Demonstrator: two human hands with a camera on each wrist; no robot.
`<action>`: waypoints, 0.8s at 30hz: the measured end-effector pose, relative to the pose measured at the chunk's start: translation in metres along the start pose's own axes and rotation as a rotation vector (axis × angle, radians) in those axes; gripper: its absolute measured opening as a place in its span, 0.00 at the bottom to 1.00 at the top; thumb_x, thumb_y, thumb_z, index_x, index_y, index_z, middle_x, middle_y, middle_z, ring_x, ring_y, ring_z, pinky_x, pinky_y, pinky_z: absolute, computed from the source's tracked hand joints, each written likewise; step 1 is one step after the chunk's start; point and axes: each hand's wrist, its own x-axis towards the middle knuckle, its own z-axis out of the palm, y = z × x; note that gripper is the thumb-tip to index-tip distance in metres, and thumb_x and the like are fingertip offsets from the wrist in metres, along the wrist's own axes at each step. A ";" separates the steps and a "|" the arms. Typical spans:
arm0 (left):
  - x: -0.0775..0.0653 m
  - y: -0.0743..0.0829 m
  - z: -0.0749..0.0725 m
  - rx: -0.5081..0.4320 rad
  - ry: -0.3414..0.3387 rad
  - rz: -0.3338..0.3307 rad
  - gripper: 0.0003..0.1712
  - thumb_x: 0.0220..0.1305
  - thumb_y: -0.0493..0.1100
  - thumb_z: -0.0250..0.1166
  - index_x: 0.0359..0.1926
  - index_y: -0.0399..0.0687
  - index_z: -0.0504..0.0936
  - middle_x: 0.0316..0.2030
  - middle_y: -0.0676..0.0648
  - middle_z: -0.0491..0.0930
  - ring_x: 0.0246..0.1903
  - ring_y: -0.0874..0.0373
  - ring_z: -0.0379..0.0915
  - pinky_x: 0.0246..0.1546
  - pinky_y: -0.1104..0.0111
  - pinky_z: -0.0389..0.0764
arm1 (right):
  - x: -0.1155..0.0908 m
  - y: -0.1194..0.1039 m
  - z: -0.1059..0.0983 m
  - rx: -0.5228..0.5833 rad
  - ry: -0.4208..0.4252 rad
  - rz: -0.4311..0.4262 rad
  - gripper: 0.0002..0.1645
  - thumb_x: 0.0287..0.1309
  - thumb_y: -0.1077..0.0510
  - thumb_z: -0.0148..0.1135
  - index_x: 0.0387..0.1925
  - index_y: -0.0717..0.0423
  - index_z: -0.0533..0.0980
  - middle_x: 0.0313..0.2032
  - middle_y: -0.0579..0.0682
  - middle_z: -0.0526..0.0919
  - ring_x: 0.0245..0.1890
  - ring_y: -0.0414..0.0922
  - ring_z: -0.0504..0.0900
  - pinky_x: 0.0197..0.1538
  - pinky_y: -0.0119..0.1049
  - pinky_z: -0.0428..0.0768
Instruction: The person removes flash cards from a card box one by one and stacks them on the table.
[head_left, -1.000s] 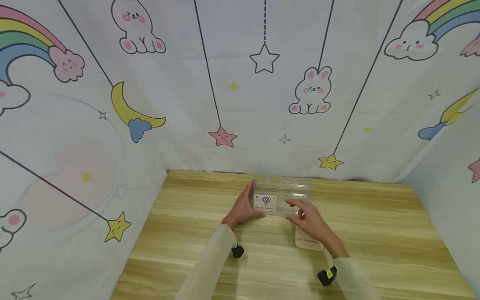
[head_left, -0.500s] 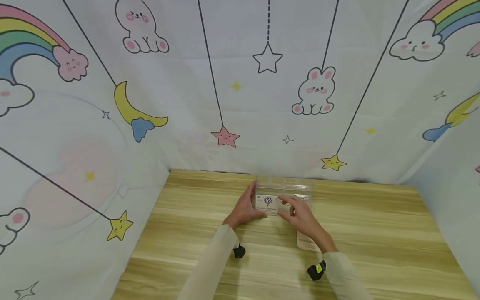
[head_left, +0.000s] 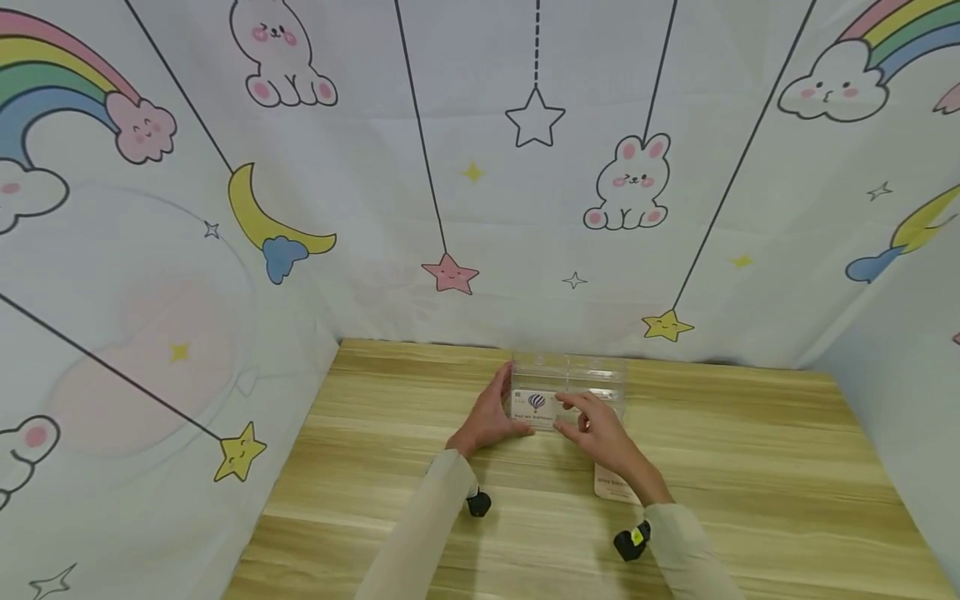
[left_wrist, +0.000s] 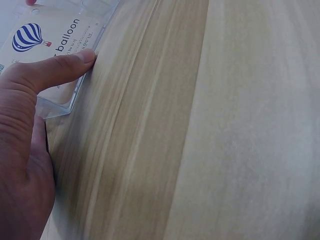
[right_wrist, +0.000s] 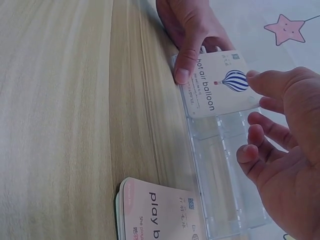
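Observation:
A clear plastic tray with compartments point(head_left: 592, 372) lies at the far side of the table. A card with a striped hot air balloon point(head_left: 525, 410) lies in its near left compartment, and "hot air balloon" is legible in the right wrist view. My left hand point(head_left: 487, 417) grips the tray's left end, thumb over the near edge and the card's border. My right hand point(head_left: 600, 429) is at the card's right side, fingers loosely bent. One fingertip meets the card's edge in the right wrist view; the other fingers hover over the tray.
A stack of rounded cards point(right_wrist: 155, 210) lies on the wooden table point(head_left: 360, 467) near the tray, partly under my right forearm in the head view. A patterned cloth wall point(head_left: 390, 317) rises behind the tray.
My right hand has moved left from over the tray's right half to the balloon card's right edge, then stayed there. The left hand keeps its hold on the tray.

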 end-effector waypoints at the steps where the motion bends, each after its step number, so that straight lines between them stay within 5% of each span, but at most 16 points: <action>1: 0.000 0.000 0.000 -0.001 -0.001 0.000 0.75 0.44 0.37 0.87 0.84 0.54 0.44 0.79 0.45 0.58 0.76 0.56 0.56 0.75 0.67 0.61 | 0.000 0.000 0.000 0.000 0.003 0.000 0.28 0.66 0.59 0.71 0.65 0.63 0.78 0.50 0.58 0.83 0.27 0.37 0.71 0.29 0.31 0.74; 24: -0.002 0.004 0.000 0.021 0.004 0.004 0.74 0.45 0.38 0.87 0.83 0.55 0.46 0.77 0.44 0.62 0.75 0.54 0.59 0.74 0.65 0.62 | -0.003 -0.004 0.003 0.040 0.024 0.025 0.24 0.67 0.58 0.71 0.61 0.60 0.79 0.51 0.59 0.82 0.29 0.39 0.74 0.31 0.32 0.77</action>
